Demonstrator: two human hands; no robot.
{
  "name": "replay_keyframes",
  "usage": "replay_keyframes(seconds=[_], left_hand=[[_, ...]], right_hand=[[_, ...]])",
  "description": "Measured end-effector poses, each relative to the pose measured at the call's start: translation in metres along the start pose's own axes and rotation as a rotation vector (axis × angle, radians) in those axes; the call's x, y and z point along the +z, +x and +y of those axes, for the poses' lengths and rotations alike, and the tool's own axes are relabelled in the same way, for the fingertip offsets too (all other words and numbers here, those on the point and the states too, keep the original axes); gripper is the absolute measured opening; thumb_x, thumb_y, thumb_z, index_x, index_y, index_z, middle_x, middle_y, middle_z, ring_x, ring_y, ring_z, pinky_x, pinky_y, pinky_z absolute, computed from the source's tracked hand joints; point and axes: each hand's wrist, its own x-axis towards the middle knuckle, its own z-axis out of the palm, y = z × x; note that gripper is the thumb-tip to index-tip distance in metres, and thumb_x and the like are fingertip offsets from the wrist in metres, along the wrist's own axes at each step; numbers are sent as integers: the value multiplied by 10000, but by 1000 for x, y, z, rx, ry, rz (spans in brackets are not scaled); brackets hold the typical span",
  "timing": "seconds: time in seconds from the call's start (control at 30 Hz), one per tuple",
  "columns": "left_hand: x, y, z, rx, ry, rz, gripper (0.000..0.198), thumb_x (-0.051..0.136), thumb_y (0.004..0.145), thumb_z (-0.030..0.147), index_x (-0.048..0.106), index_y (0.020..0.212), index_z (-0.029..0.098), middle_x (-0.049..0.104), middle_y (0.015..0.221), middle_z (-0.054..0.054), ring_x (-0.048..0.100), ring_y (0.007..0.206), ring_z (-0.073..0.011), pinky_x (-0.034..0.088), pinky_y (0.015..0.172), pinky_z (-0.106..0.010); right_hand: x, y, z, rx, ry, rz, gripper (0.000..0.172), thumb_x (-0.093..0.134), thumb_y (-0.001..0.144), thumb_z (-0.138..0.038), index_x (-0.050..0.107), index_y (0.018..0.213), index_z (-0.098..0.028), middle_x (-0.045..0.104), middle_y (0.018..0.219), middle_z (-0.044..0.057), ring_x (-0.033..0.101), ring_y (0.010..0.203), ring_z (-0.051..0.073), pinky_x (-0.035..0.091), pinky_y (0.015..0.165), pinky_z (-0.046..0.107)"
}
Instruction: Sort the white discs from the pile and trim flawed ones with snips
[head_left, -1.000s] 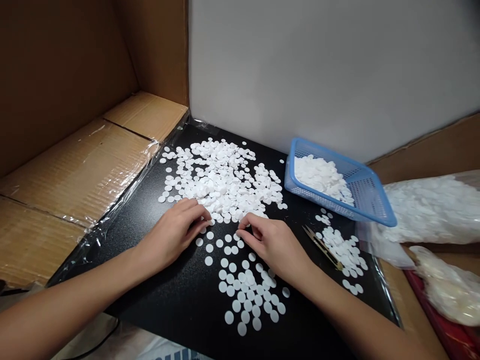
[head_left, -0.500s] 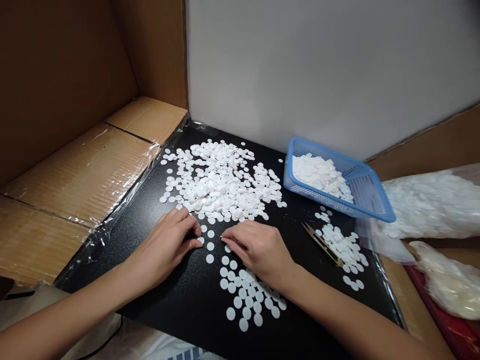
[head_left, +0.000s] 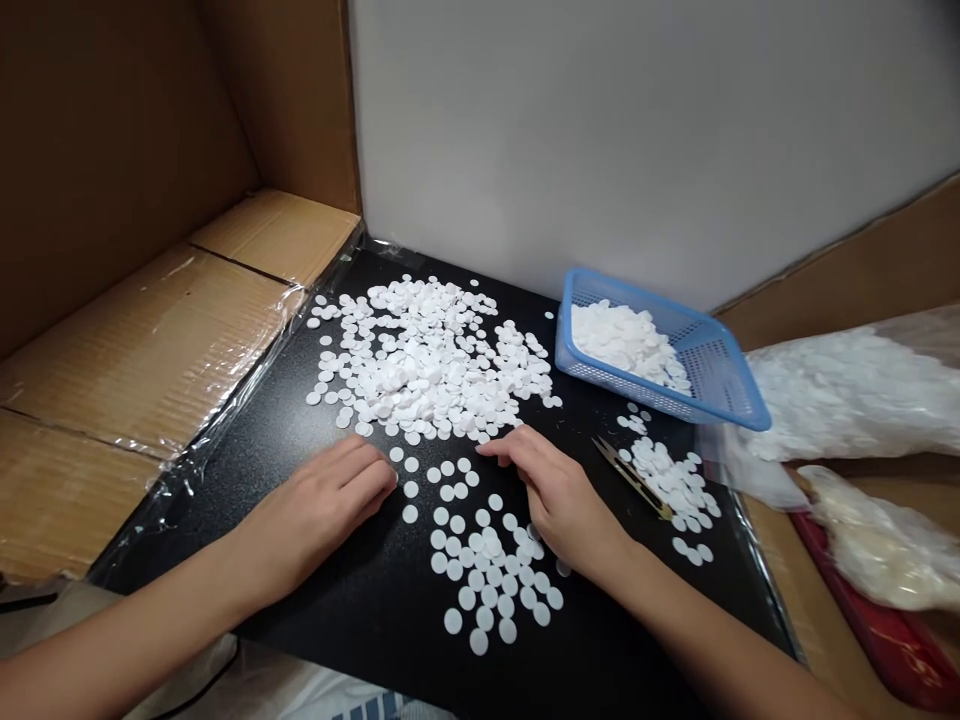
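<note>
Small flat white discs lie on a black tabletop point(head_left: 360, 620), most of them in a large heap point(head_left: 435, 375) at the back. My left hand point(head_left: 330, 505) rests left of a few single discs point(head_left: 410, 489), its fingers curled together. At its fingertips the edge of one white disc shows, mostly hidden. My right hand point(head_left: 559, 495) reaches to the heap's front edge, index finger stretched out and thumb apart, with nothing visibly gripped. Beneath it and to the left spreads a loose group of discs point(head_left: 493, 576), with several more discs point(head_left: 448, 468) just above that group.
A blue basket point(head_left: 750, 400) part-filled with white discs stands back right. Metal thread snips point(head_left: 634, 478) lie beside a small disc pile point(head_left: 667, 480). Clear bags point(head_left: 855, 395) of white pieces sit at right, near a red item point(head_left: 877, 630). Cardboard walls point(head_left: 135, 150) enclose the left.
My right hand has moved up and right toward the heap, its index finger extending from a pinch. More discs show between the hands. My left hand has drawn slightly left. The view has shifted a little.
</note>
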Motion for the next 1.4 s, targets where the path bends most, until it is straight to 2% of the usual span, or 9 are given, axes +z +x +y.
replay_keyframes(seconds=[0.13, 0.33, 0.47, 0.6, 0.7, 0.87, 1.0, 1.2, 1.4], left_hand=[[-2, -1, 0, -155, -26, 27, 110, 510, 1008, 212, 573, 919, 204, 589, 874, -9, 542, 810, -170, 427, 711, -281], [2, 8, -3, -314, -9, -49, 95, 626, 950, 293, 632, 890, 219, 601, 882, -15, 522, 848, -211, 380, 752, -333], [3, 12, -1, -298, -35, -94, 99, 577, 954, 219, 616, 864, 211, 615, 868, -11, 519, 824, -201, 378, 742, -326], [3, 10, 3, -115, 59, 25, 136, 510, 991, 192, 605, 894, 194, 618, 874, -33, 510, 824, -198, 414, 741, -324], [1, 5, 4, 0, 114, 1, 208, 462, 1022, 211, 628, 898, 199, 633, 883, -46, 509, 820, -198, 437, 737, -325], [-15, -5, 1, -157, 1, 86, 192, 465, 1010, 179, 615, 895, 216, 655, 880, -22, 591, 817, -167, 487, 721, -293], [-20, -7, 3, -258, -49, 136, 144, 448, 1020, 193, 583, 1060, 222, 693, 1004, -33, 664, 893, -160, 548, 776, -290], [13, -12, 14, -106, 29, -11, 258, 456, 1033, 272, 536, 1266, 196, 602, 1383, -138, 582, 1284, -252, 536, 1045, -465], [45, -19, 32, -11, 194, -105, 510, 476, 1023, 381, 400, 1463, 134, 447, 1541, -197, 390, 1454, -324, 494, 1092, -535]], right_hand=[[3, 2, -5, -5, 16, -17, 397, 320, 943, -27, 630, 1112, -208, 628, 932, 68, 656, 818, 175, 562, 698, 297], [4, 10, -10, 18, -10, -51, 208, 491, 1004, -219, 682, 1086, -206, 654, 858, 48, 661, 755, 180, 559, 674, 301], [6, 11, -6, -5, -41, -89, 312, 418, 994, -131, 666, 1172, -198, 609, 882, 55, 647, 729, 163, 560, 638, 280], [8, 8, -3, -51, 5, -55, 490, 309, 897, 29, 628, 1199, -188, 605, 980, 82, 660, 831, 168, 580, 700, 288], [7, 6, -3, -73, 30, -43, 554, 281, 849, 71, 622, 1185, -208, 604, 990, 77, 658, 878, 174, 585, 731, 298], [1, 5, -5, -60, 3, -9, 456, 359, 914, -4, 637, 1209, -215, 566, 932, 72, 616, 794, 180, 569, 658, 299], [-1, 3, -2, -113, 15, -17, 577, 318, 873, 52, 605, 1281, -237, 587, 1018, 90, 629, 916, 198, 590, 773, 344], [6, -2, 0, -207, 73, -148, 774, 294, 776, 113, 474, 1430, -260, 620, 1297, 86, 558, 1237, 214, 516, 1051, 475], [9, -6, 7, -227, 100, -315, 827, 372, 806, 84, 274, 1561, -236, 456, 1533, 109, 354, 1465, 203, 386, 1183, 500]])
